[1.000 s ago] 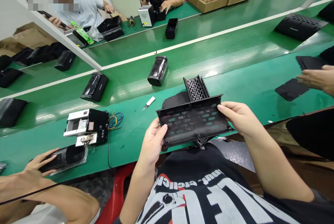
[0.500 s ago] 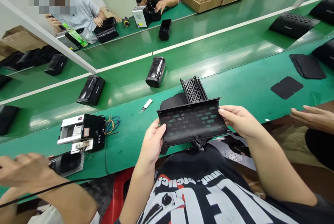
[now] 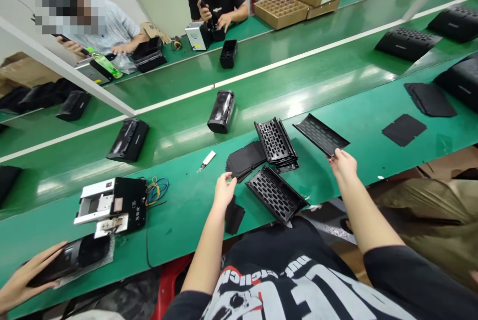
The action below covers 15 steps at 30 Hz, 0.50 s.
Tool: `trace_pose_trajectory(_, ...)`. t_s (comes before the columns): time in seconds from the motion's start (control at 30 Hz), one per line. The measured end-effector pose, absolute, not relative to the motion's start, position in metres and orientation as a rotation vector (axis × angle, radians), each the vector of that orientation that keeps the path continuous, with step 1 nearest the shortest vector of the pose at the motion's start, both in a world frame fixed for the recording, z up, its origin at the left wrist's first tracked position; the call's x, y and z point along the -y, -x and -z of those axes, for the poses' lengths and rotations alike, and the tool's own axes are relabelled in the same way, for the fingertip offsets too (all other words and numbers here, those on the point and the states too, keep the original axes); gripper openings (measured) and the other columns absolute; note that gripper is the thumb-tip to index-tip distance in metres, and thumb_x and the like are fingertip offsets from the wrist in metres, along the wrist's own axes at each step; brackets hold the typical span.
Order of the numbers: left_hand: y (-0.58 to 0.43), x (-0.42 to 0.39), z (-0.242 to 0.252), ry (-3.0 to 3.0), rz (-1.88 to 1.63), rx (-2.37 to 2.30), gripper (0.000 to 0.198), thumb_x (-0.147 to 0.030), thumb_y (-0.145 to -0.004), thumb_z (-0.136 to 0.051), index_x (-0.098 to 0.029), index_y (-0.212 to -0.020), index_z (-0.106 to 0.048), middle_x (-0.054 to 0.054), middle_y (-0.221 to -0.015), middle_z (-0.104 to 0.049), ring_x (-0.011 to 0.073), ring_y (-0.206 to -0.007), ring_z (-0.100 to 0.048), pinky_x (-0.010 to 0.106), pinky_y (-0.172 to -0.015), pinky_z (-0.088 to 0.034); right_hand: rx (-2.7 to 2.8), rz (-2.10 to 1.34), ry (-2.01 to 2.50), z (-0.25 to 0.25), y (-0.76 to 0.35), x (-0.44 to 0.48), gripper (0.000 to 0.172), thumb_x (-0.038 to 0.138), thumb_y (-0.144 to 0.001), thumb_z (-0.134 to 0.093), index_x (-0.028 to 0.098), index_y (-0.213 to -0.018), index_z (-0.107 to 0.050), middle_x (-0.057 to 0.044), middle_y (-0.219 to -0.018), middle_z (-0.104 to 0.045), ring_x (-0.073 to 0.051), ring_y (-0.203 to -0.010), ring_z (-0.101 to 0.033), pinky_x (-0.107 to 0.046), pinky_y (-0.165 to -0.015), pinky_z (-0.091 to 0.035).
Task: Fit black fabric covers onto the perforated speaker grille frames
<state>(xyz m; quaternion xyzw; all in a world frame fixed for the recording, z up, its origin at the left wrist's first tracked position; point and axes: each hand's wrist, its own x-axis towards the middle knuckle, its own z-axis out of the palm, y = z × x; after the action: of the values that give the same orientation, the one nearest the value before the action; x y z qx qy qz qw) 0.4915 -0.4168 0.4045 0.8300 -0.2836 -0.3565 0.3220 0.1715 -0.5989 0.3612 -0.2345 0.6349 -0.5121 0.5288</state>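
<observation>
My right hand [image 3: 342, 164] grips a black perforated cover [image 3: 320, 135] by its near corner, out to the right above the green table. My left hand [image 3: 224, 190] holds nothing, fingers slightly curled and apart. Its fingertips are at the lower left edge of a fanned stack of thin black sheets [image 3: 244, 158]; I cannot tell whether they touch. Beside that stack lies a pile of perforated black covers [image 3: 276, 141]. Another slotted cover [image 3: 276, 193] lies nearer my body. More dark sheets [image 3: 234, 216] lie below my left hand.
To the left stands a black-and-white machine [image 3: 114, 205] with cables; a co-worker's hand [image 3: 33, 270] holds a dark glossy part beside it. A white-handled tool [image 3: 207, 160] lies nearby. Black speaker-like housings [image 3: 221, 111] stand on the belt. Further sheets [image 3: 404, 129] lie right. Two people sit opposite.
My left hand has let go of the cover and moved beside the sheet stack. My right hand has carried the cover away to the right. The co-worker's hand at right has left view.
</observation>
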Motion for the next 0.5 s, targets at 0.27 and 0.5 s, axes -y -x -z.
trace_pose_trajectory(0.27,-0.497,0.465,-0.362,-2.561,0.679,0.755,0.051,-0.037,-0.067,-0.06,-0.01,-0.108,-0.045,0.022,-0.111,-0.046,0.0322,-0.11,-0.043,0.041,-0.088,-0.034,-1.71,1.16,0.463,-0.324,-0.192,0.613,0.017,0.022,-0.081,-0.042,0.019,-0.065,-0.039,0.005,-0.052,-0.046,-0.006,-0.045,-0.051,-0.017,-0.044,-0.045)
trace_pose_trajectory(0.5,-0.498,0.438,-0.362,-2.654,0.681,0.747,0.049,-0.036,-0.073,-0.055,-0.015,-0.114,-0.039,0.016,-0.114,-0.044,0.0254,-0.109,-0.044,0.033,-0.088,-0.035,-1.764,0.795,0.552,-0.336,-0.183,0.609,0.012,0.027,-0.078,-0.049,0.017,-0.081,-0.044,0.001,-0.057,-0.049,-0.011,-0.049,-0.055,-0.023,-0.046,-0.05)
